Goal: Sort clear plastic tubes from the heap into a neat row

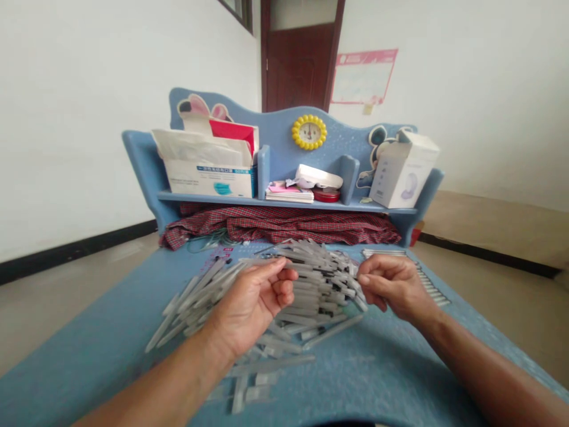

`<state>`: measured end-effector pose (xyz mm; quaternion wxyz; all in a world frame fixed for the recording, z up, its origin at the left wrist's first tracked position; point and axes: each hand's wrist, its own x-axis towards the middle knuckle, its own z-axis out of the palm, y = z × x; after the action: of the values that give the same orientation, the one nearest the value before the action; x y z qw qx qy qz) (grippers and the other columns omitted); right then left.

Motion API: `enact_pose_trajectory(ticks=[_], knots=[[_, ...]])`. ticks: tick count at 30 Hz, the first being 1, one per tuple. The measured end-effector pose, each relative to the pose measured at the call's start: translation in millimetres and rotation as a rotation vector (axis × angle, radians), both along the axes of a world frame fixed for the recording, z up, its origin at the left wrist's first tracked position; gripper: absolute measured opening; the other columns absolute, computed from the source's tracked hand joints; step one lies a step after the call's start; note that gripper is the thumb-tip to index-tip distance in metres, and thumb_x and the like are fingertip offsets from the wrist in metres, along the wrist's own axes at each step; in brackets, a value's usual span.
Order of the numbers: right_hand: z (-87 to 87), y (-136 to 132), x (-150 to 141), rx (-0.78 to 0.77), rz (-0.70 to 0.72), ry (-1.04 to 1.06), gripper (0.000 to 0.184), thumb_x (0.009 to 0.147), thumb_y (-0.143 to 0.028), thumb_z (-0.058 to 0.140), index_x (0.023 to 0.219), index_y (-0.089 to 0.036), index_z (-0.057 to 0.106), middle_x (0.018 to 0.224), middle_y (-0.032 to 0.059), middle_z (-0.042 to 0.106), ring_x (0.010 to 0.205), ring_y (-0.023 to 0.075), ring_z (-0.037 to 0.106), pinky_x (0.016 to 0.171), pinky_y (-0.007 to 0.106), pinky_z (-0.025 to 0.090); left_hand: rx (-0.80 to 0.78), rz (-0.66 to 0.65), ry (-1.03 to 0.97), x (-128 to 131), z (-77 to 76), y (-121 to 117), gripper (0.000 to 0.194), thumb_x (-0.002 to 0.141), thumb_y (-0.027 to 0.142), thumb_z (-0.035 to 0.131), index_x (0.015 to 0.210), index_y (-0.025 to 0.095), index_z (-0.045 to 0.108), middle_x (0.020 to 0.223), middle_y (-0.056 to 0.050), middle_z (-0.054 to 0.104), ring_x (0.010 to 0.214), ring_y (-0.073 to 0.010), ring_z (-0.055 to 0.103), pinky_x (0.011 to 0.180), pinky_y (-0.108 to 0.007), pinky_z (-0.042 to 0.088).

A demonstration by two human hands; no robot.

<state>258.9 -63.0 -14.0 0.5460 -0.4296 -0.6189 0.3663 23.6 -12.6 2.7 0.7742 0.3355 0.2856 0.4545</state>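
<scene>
A heap of thin grey plastic strips (311,279) lies on the blue desk top (377,367), fanning out toward the left. My left hand (253,305) hovers over the heap with its fingers curled and pinched on one or more strips that stick out to the left. My right hand (391,284) is at the heap's right side, fingers closed in a pinch on the ends of some strips. Loose strips (262,370) lie nearer to me, under my left forearm.
A blue shelf back (284,201) rises behind the heap, with a box of masks (208,172), a white carton (402,169), a yellow clock (309,131) and papers. Red plaid cloth (284,228) lies beneath the shelf. A neat row of strips (429,284) sits at far right.
</scene>
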Motion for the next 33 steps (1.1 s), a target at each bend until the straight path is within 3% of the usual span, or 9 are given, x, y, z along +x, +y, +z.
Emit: enact_pose_trajectory(ticks=[8, 15, 18, 23, 26, 33], knots=[[2.6, -2, -27, -0.116, 0.103, -0.048, 0.027, 0.067, -0.035, 0.074, 0.063, -0.014, 0.058, 0.042, -0.0033, 0.055, 0.029, 0.003, 0.039, 0.028, 0.013, 0.028, -0.025, -0.22, 0.03, 11, -11.1, -14, 0.011, 0.069, 0.015, 0.072, 0.077, 0.009, 0.068, 0.066, -0.008, 0.071, 0.047, -0.0091, 0.06, 0.045, -0.019, 0.052], [4.8, 2, -14, -0.14, 0.147, -0.132, 0.031, 0.069, -0.042, 0.07, 0.066, -0.014, 0.058, 0.046, -0.0034, 0.053, 0.033, 0.0039, 0.04, 0.031, 0.014, 0.03, -0.046, -0.22, 0.005, 9, -8.3, -15, 0.009, 0.07, 0.015, 0.071, 0.077, 0.01, 0.069, 0.064, -0.007, 0.07, 0.046, -0.009, 0.06, 0.045, -0.018, 0.051], [5.5, 9, 8, -0.131, 0.011, -0.319, 0.025, 0.075, -0.039, 0.065, 0.074, -0.014, 0.062, 0.047, -0.0044, 0.052, 0.034, 0.0046, 0.039, 0.033, 0.015, 0.028, -0.044, -0.186, -0.008, 7, -4.9, -12, 0.007, 0.072, 0.014, 0.068, 0.077, 0.01, 0.069, 0.065, -0.007, 0.07, 0.046, -0.0083, 0.059, 0.046, -0.018, 0.051], [4.1, 19, 33, -0.058, -0.168, -0.88, 0.012, 0.077, -0.02, 0.058, 0.08, -0.015, 0.068, 0.052, -0.0037, 0.053, 0.046, 0.0072, 0.044, 0.048, 0.019, 0.031, -0.05, -0.161, -0.016, 4, -1.8, -10, 0.007, 0.074, 0.013, 0.064, 0.077, 0.009, 0.069, 0.065, -0.007, 0.069, 0.045, -0.0087, 0.058, 0.045, -0.019, 0.05], [3.7, 20, 34, -0.084, -0.161, -1.066, 0.018, 0.075, -0.017, 0.057, 0.087, -0.017, 0.07, 0.058, -0.0018, 0.057, 0.053, 0.0095, 0.049, 0.054, 0.021, 0.034, -0.052, -0.158, -0.007, 4, -1.5, -10, 0.008, 0.074, 0.013, 0.063, 0.077, 0.009, 0.069, 0.064, -0.007, 0.069, 0.044, -0.009, 0.058, 0.044, -0.019, 0.05], [-0.2, 18, 22, -0.111, -0.115, -1.242, 0.026, 0.077, -0.017, 0.051, 0.093, -0.024, 0.07, 0.072, 0.0012, 0.067, 0.064, 0.0132, 0.058, 0.062, 0.022, 0.036, -0.04, -0.173, -0.001, 5, -3.3, -10, 0.008, 0.071, 0.015, 0.067, 0.077, 0.01, 0.069, 0.064, -0.007, 0.069, 0.045, -0.0089, 0.058, 0.045, -0.019, 0.05]])
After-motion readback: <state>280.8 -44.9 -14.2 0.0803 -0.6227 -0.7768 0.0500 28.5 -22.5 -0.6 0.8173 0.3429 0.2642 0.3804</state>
